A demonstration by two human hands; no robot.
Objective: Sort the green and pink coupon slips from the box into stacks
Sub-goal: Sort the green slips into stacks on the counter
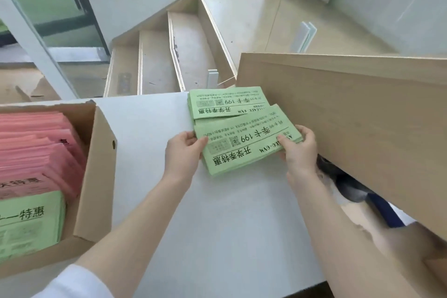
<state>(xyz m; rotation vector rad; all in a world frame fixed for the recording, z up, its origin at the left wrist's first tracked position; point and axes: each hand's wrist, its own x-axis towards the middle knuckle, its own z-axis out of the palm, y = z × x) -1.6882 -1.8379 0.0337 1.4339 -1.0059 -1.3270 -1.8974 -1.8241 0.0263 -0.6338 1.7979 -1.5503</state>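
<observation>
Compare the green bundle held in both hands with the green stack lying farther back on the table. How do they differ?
1. The held green bundle is gripped at its ends by the left hand and right hand; the far green stack lies untouched.
2. The held bundle sits tilted; the far stack lies nearly square to the table edge.
3. The held bundle overlaps the far stack's near edge.

Both show the same green printed design.

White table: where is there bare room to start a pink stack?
The white table is bare between the cardboard box and the held green bundle, and in front of it between the forearms. The far right is crowded: a green stack lies against the wooden board, and the left hand and right hand grip the bundle.
</observation>
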